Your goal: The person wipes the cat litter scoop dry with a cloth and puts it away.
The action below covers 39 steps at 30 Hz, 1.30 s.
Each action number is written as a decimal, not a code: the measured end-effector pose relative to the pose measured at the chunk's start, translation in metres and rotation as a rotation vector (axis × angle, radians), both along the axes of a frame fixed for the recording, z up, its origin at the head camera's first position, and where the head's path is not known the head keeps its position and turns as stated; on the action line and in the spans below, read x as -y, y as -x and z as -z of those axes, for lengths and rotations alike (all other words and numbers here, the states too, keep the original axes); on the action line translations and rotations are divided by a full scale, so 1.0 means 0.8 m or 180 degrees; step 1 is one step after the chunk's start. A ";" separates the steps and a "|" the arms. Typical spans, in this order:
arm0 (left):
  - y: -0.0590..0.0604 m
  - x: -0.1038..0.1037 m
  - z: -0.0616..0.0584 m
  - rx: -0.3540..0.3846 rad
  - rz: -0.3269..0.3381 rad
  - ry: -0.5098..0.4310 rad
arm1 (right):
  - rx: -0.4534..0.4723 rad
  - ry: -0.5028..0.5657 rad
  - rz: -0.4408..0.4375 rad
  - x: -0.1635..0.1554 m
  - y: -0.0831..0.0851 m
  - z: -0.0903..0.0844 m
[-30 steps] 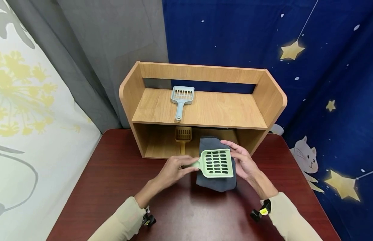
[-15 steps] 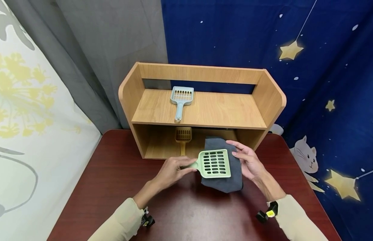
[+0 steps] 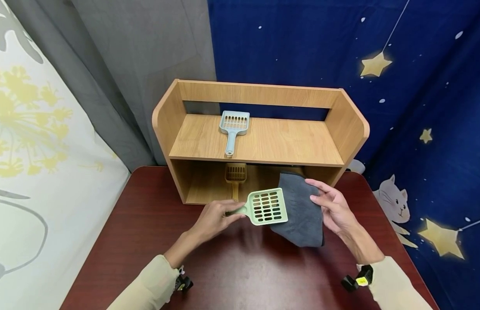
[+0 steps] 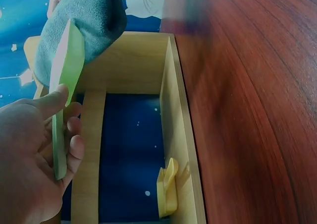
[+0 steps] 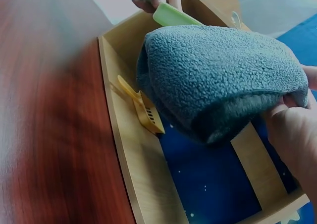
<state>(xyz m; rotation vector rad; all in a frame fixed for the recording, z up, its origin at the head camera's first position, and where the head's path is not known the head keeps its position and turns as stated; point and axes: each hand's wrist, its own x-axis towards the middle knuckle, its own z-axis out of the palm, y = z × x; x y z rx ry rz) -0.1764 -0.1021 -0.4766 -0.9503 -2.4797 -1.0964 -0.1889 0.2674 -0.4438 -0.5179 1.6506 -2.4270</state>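
A light green slotted litter scoop is gripped by its handle in my left hand, held above the table. In the left wrist view the thumb and curled fingers close round the green handle. My right hand pinches a folded dark grey cloth by its right side. The cloth hangs just right of the scoop, partly behind its edge in the head view. Fluffy pile shows on the cloth in the right wrist view.
A wooden two-tier shelf stands at the back of the dark red table. A pale blue scoop lies on its upper board. On the lower level sits a yellow-brown scoop. Curtains hang behind.
The cloth and my right hand have moved right, away from across the green scoop's underside. My left hand with the scoop has shifted slightly left.
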 end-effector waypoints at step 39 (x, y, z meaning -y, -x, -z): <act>0.005 -0.058 -0.014 0.0232 -0.0940 -0.0300 | -0.1706 -0.0839 0.1015 0.126 -0.038 0.048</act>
